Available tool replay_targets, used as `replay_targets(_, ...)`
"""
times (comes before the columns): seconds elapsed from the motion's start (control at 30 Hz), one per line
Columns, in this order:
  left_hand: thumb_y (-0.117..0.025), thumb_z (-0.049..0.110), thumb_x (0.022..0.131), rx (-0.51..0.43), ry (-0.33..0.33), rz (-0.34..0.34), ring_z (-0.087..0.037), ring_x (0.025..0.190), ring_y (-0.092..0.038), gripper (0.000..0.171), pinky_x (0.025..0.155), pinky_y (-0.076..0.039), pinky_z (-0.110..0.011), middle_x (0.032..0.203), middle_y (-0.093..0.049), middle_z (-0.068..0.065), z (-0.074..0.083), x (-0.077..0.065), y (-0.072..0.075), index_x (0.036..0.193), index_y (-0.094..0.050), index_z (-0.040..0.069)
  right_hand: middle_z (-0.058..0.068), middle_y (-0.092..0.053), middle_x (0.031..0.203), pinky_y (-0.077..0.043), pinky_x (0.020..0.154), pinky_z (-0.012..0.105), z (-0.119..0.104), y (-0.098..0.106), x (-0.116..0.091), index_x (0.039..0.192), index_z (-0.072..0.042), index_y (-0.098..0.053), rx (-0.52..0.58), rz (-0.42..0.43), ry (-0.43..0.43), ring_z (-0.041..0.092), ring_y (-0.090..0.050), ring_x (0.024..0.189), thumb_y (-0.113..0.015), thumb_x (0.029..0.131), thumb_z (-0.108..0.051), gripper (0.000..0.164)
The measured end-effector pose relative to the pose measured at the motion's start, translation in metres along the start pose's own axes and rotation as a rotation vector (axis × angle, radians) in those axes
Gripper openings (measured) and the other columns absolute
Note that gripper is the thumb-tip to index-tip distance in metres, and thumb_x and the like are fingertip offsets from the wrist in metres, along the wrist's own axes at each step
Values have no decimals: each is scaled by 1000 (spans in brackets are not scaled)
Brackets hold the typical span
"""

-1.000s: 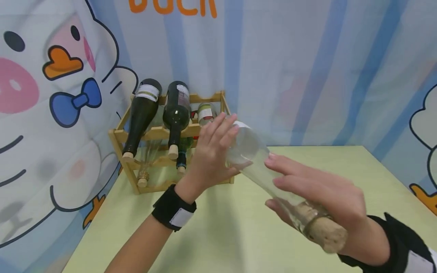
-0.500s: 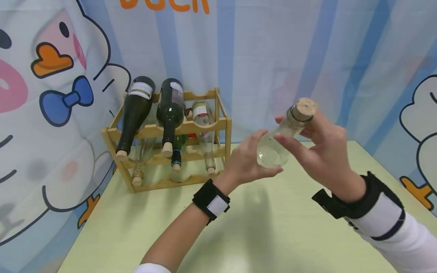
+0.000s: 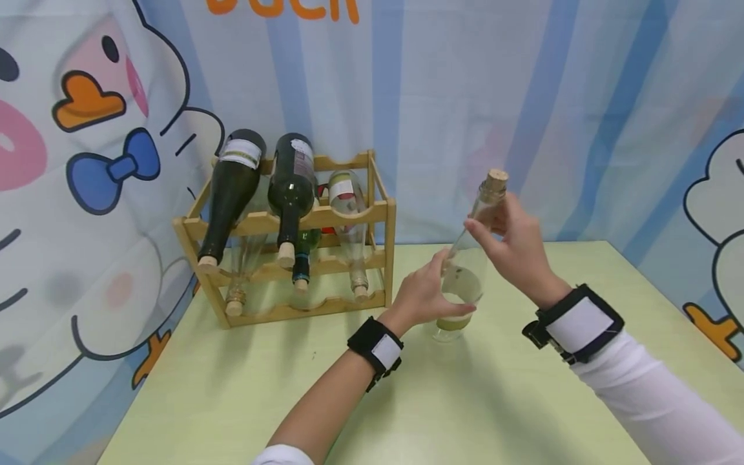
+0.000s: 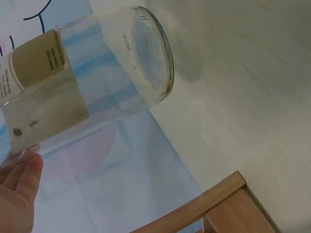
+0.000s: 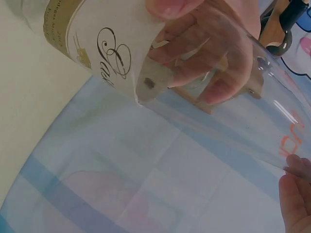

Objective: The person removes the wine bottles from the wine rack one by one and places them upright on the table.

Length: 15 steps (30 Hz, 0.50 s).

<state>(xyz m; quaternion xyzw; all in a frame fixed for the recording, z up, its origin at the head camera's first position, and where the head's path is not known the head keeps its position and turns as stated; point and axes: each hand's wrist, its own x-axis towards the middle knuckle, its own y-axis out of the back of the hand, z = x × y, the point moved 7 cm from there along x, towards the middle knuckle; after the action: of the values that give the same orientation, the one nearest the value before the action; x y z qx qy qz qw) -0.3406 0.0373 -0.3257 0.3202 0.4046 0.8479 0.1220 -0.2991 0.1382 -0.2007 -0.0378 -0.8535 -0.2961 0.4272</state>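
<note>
A clear glass wine bottle (image 3: 467, 261) with a pale label and a cork (image 3: 496, 180) leans slightly, neck up, low over the right part of the table. My left hand (image 3: 427, 292) grips its lower body, thumb across the front. Higher up, my right hand (image 3: 517, 245) pinches the neck between thumb and fingers. In the left wrist view the bottle's round base (image 4: 150, 53) shows close to the tabletop; whether it touches, I cannot tell. Through the glass in the right wrist view, the left fingers (image 5: 228, 73) show behind the label (image 5: 114, 53).
A wooden wine rack (image 3: 391, 258) stands left of the hands. Two dark bottles (image 3: 232, 187) lie in its top row, with clear bottles (image 3: 351, 239) and a small green bottle (image 3: 305, 248) lower down. A printed curtain (image 3: 465, 97) hangs behind the pale green table (image 3: 523, 400).
The bottle has swung from cork toward me to nearly upright and come down toward the table. Both hands turned with it, the left moving away from the rack.
</note>
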Motion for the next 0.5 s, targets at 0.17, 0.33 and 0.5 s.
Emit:
replay_targets(0.17, -69, 53, 65, -5, 21, -6, -16, 92, -60, 93, 63, -47, -21, 111, -58, -6, -10, 0, -11, 135, -24, 12, 16, -64, 87, -42, 68, 4, 13, -10, -4, 113, 6, -42, -7, -27, -44, 1, -59, 79, -57, 84, -9, 36)
replay_targets(0.33, -69, 53, 65, -4, 34, -7, -17, 94, -59, 95, 67, -48, -25, 114, -56, -6, -13, 0, -14, 136, -22, 10, 17, -62, 87, -39, 68, 2, 16, -16, -5, 113, 7, -40, -6, -6, -61, 24, -62, 79, -56, 85, -11, 36)
replay_targets(0.5, -68, 54, 66, -67, 115, -66, -19, 104, -55, 98, 76, -48, -30, 126, -49, -5, -17, 3, -17, 138, -17, 13, 17, -60, 84, -42, 68, 8, 20, -19, -7, 117, 6, -39, -55, 37, -77, 25, -62, 77, -58, 84, -12, 42)
